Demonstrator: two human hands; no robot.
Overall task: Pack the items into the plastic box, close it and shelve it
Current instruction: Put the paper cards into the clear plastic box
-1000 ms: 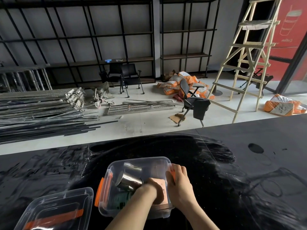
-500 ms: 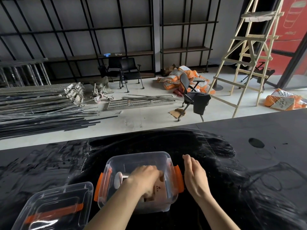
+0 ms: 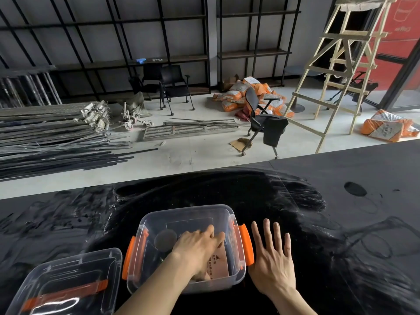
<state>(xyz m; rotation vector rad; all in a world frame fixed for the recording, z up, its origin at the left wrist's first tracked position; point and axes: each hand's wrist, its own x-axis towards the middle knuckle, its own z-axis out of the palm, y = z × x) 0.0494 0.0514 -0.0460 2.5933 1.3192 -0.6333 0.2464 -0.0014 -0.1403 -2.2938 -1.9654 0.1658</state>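
Two bare hands worked at the clear plastic box [image 3: 186, 218], which sat lidless on the black table [image 3: 341, 212]. Inside it, the left hand [image 3: 197, 248] pressed flat on a tan packet [image 3: 218, 262] beside a dark round item [image 3: 166, 241]. Just outside the right orange latch [image 3: 246, 244], the right hand [image 3: 272, 262] lay open, fingers spread. Nearby at the left lay the lid [image 3: 68, 285].

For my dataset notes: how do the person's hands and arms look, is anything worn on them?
Both the left hand and the right hand are bare: no gloves, rings, watch or bracelet visible. Both forearms are uncovered down to the picture's edge; no sleeve shows.
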